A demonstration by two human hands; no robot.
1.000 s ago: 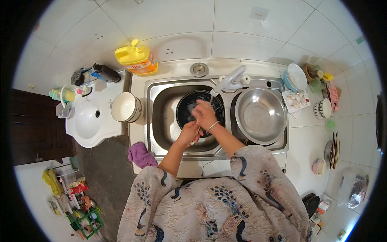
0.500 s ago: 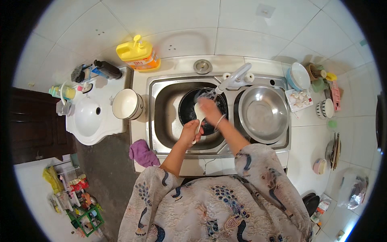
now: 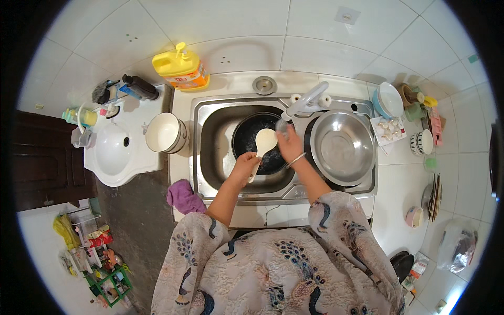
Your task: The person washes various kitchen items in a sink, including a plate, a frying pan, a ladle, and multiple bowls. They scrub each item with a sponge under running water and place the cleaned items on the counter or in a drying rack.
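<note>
1. Over the black round vessel (image 3: 244, 137), which is set in the left bowl of the steel sink (image 3: 211, 144), a cream paddle (image 3: 266, 139) is held up by the left hand (image 3: 243, 167).
2. The handle is pinched between the thumb and fingers of that hand; its tail end is left protruding on the side toward the person.
3. The long axis is slanted: from the tail end it is directed away from the person and rightward, so the broad head is placed beyond the left grip, on the side of the right hand (image 3: 290, 145).
4. The head's right edge is closely flanked by the right hand, the nearer one to it; whether contact is made cannot be told. Its fingers are blurred, so whether anything is gripped there cannot be told either.
5. Just beyond the right hand, the spout of the white faucet (image 3: 310, 100) is seen; farther right, a steel basin (image 3: 344, 149) is positioned over the other bowl.
</note>
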